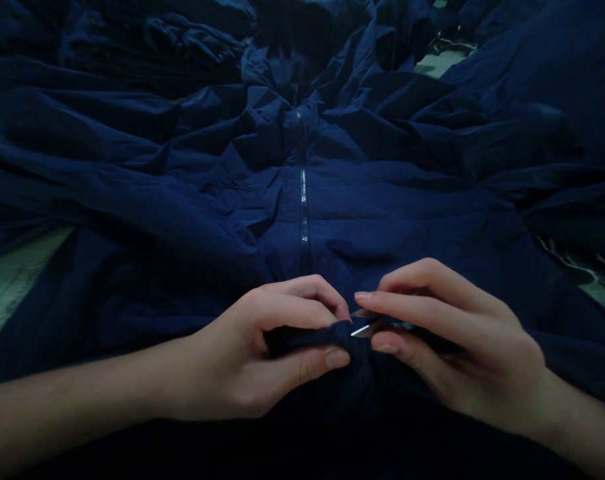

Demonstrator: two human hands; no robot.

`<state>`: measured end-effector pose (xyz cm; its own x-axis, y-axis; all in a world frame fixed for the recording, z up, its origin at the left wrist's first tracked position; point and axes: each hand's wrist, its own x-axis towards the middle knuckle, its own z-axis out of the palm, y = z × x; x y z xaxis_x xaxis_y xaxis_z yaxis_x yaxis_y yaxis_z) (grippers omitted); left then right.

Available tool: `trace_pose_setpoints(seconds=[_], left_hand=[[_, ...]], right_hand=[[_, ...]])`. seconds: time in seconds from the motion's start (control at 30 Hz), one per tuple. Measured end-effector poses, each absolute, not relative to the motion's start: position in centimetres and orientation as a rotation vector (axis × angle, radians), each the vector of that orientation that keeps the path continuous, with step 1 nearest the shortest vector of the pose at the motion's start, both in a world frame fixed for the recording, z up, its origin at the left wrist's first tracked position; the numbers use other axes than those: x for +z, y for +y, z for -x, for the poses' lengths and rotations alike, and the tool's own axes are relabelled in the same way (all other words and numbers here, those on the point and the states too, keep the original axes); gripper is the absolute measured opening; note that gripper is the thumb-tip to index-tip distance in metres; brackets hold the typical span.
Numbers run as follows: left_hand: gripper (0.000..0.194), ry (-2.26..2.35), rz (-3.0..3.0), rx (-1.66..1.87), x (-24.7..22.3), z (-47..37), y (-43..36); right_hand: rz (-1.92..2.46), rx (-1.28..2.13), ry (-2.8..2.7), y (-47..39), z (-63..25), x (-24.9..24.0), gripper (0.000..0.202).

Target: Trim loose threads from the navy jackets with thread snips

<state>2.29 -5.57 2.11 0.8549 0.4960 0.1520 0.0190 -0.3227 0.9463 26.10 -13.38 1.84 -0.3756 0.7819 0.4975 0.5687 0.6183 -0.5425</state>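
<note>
A dark blue jacket (382, 193) lies spread out in front of me, its zipper (304, 193) running down the middle. Near its lower edge my left hand (277, 340) pinches a fold of the blue fabric between thumb and fingers. Just to the right, my right hand (457, 333) holds a small metal cutting tool (361, 331) with pointed, shiny tips. Those tips meet the pinched fabric beside my left fingertips. Most of the tool is hidden inside my right hand.
More dark blue fabric is bunched at the back left (192, 40) and piled at the right (547, 60). A pale surface (17, 280) shows at the left. Loose light threads (567, 257) lie at the right.
</note>
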Motion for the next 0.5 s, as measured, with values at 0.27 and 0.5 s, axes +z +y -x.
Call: trace_pose_setpoints(seconds=[0.27, 0.5], left_hand=[[0.009, 0.359, -1.891, 0.522, 1.86, -2.35, -5.65], [0.011, 0.386, -1.895, 0.531, 1.80, -2.40, -5.70]], right_hand=[[1.094, 0.316, -2.090, -13.46, -25.91, 1.47, 0.022], [1.122, 0.242, -2.085, -13.86, -25.55, 1.41, 0.022]])
